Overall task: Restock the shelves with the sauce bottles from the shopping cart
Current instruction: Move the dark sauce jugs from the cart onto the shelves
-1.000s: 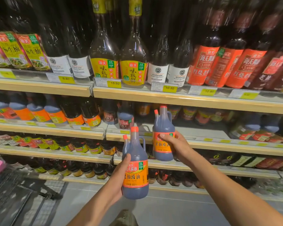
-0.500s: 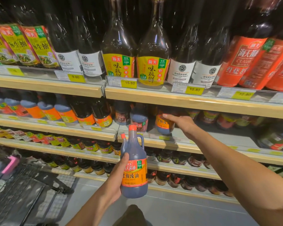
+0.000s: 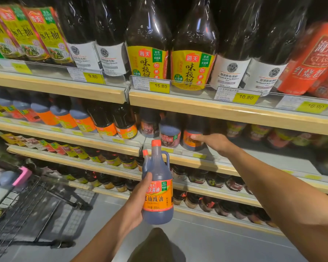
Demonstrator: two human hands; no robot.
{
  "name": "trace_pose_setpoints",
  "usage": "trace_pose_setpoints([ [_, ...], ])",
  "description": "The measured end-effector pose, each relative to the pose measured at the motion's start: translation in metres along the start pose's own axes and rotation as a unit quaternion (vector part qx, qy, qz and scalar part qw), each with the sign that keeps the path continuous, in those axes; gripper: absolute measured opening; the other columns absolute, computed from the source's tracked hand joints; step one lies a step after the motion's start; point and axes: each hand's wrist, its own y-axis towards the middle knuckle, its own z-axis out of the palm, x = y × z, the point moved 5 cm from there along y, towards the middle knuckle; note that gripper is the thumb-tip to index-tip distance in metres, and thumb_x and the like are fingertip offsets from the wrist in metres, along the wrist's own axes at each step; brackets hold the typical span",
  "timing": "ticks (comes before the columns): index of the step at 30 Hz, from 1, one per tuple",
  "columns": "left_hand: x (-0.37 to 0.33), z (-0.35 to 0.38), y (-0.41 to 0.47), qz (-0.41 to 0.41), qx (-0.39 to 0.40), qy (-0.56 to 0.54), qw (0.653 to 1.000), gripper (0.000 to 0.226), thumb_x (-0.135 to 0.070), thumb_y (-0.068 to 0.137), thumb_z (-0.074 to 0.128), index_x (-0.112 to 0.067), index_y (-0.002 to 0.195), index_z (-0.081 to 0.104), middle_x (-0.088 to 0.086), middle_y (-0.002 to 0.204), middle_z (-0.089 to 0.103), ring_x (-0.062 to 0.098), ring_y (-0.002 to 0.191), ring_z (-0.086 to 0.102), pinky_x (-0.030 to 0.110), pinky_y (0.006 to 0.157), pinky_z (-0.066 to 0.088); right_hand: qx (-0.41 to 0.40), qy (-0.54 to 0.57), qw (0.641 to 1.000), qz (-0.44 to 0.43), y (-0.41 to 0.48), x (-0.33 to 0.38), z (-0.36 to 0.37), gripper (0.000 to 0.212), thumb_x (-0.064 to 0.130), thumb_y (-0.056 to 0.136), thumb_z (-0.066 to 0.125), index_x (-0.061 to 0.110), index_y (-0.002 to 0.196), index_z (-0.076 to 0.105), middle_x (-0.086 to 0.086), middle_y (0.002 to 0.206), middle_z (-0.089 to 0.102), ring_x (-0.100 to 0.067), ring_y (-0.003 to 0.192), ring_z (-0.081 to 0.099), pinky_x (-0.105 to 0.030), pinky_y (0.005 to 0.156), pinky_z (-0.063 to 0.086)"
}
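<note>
My left hand (image 3: 138, 201) grips a dark sauce bottle (image 3: 158, 188) with an orange label, red cap and side handle, upright in front of the lower shelves. My right hand (image 3: 214, 142) reaches under the second shelf (image 3: 225, 161); its straight fingers touch the orange label of a second sauce bottle (image 3: 192, 138) that stands on that shelf beside similar bottles. The top of that bottle is hidden behind the shelf above. The shopping cart (image 3: 27, 203) stands at the lower left.
The top shelf (image 3: 216, 108) carries tall dark bottles and price tags. Rows of smaller bottles fill the shelves below. Bare shelf surface lies to the right of my right hand. A pink cart handle part (image 3: 23, 175) shows at left. Grey floor lies below.
My right hand carried its bottle up onto the second shelf, set it down and now only touches its label. The left hand keeps its bottle in place. The view moved closer.
</note>
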Motion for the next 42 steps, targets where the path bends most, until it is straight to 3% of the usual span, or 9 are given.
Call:
trace_pose_setpoints([
  [6,-0.001,-0.001,-0.002,0.0,-0.004,0.0,1.0,0.068,-0.062,0.079,0.051,-0.021,0.133,0.059,0.015,0.117,0.073,0.033,0.108,0.072,0.051,0.094,0.056,0.047,0.0,0.999,0.005,0.002,0.001,0.005,0.025,0.028,0.091,0.071,0.005,0.1,0.069,-0.002,0.088,0.068,-0.003,0.072,0.061,-0.002,0.048,0.042],
  [12,-0.003,0.002,-0.007,0.0,-0.005,0.003,1.0,0.068,-0.062,0.08,0.05,-0.02,0.132,0.059,0.016,0.118,0.073,0.034,0.108,0.071,0.055,0.099,0.054,0.092,-0.018,0.996,-0.01,-0.005,0.009,0.006,0.018,0.027,0.09,0.073,0.011,0.097,0.07,-0.005,0.098,0.074,-0.006,0.077,0.069,-0.013,0.068,0.054],
  [19,-0.005,0.019,-0.013,0.006,0.01,0.007,1.0,0.066,-0.062,0.08,0.05,-0.021,0.132,0.06,0.015,0.114,0.075,0.032,0.104,0.073,0.044,0.082,0.06,0.03,-0.067,0.994,-0.082,-0.034,0.009,-0.014,0.045,0.036,0.08,0.083,0.021,0.118,0.064,-0.004,0.121,0.068,-0.025,0.11,0.065,-0.039,0.092,0.056],
  [24,-0.002,0.042,-0.025,0.013,0.049,0.006,0.999,0.064,-0.06,0.085,0.05,-0.024,0.138,0.057,0.015,0.122,0.072,0.032,0.112,0.07,0.048,0.091,0.058,-0.047,-0.052,0.986,-0.153,-0.08,-0.005,-0.022,0.078,0.035,0.079,0.084,0.013,0.145,0.047,0.002,0.142,0.055,-0.011,0.128,0.053,-0.036,0.109,0.045],
  [29,0.002,0.073,-0.042,0.005,0.076,0.016,0.997,0.061,-0.06,0.087,0.047,-0.024,0.135,0.058,0.015,0.121,0.072,0.032,0.112,0.07,0.047,0.093,0.057,-0.003,0.05,0.984,-0.169,-0.145,-0.026,-0.015,0.027,0.022,0.085,0.079,0.015,0.109,0.071,-0.003,0.097,0.073,-0.011,0.087,0.067,-0.029,0.086,0.056],
  [31,0.005,0.086,-0.049,0.002,0.085,0.009,0.996,0.061,-0.06,0.087,0.049,-0.024,0.136,0.058,0.016,0.124,0.071,0.034,0.114,0.068,0.054,0.101,0.052,0.034,0.099,0.983,-0.149,-0.171,-0.034,-0.012,0.024,0.02,0.087,0.077,0.008,0.106,0.068,-0.009,0.086,0.067,-0.018,0.08,0.064,-0.03,0.076,0.055],
  [36,0.017,0.125,-0.064,0.019,0.131,0.005,0.991,0.063,-0.059,0.092,0.057,-0.022,0.143,0.053,0.021,0.134,0.064,0.04,0.122,0.063,0.062,0.105,0.046,0.096,0.12,0.985,-0.082,-0.23,-0.059,-0.012,0.043,0.028,0.084,0.079,0.012,0.119,0.06,-0.015,0.108,0.07,-0.015,0.094,0.073,-0.033,0.082,0.061],
  [39,0.02,0.149,-0.08,0.032,0.134,0.007,0.99,0.054,-0.052,0.093,0.052,-0.02,0.135,0.058,0.019,0.122,0.071,0.035,0.109,0.071,0.049,0.088,0.06,0.12,0.125,0.983,-0.054,-0.257,-0.074,-0.015,0.046,0.033,0.086,0.078,0.018,0.125,0.057,-0.005,0.112,0.071,-0.008,0.08,0.073,-0.022,0.064,0.058],
  [42,0.03,0.167,-0.086,0.034,0.134,0.028,0.99,0.057,-0.055,0.091,0.054,-0.021,0.137,0.056,0.019,0.121,0.072,0.036,0.111,0.07,0.048,0.091,0.059,0.124,0.132,0.982,-0.053,-0.274,-0.085,-0.02,0.038,0.034,0.09,0.072,0.022,0.123,0.059,0.001,0.111,0.073,-0.005,0.081,0.073,-0.014,0.06,0.053],
])
